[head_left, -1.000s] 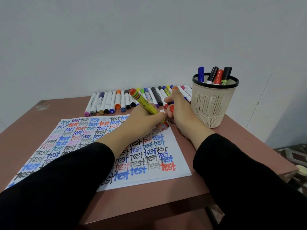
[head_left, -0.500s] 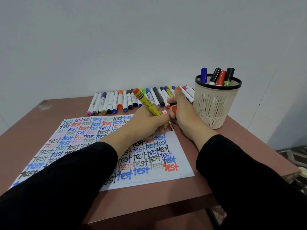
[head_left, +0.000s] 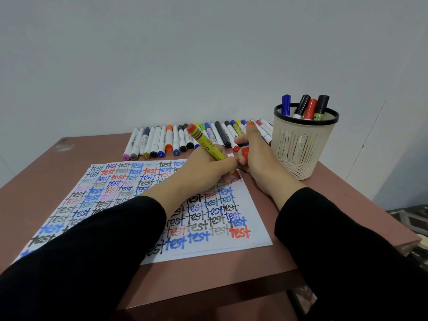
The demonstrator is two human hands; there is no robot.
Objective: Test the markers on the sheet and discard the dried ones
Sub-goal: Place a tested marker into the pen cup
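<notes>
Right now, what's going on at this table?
A person is testing a yellow marker: the left hand grips it, tip down on the sheet near its far right corner. The right hand holds a red cap beside. The sheet is almost covered in the word test. More markers lie in a row behind it, and four stand in the cup.

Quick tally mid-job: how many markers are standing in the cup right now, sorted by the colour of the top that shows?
blue-topped markers: 1
black-topped markers: 2
red-topped markers: 1
Total in the cup: 4
</notes>
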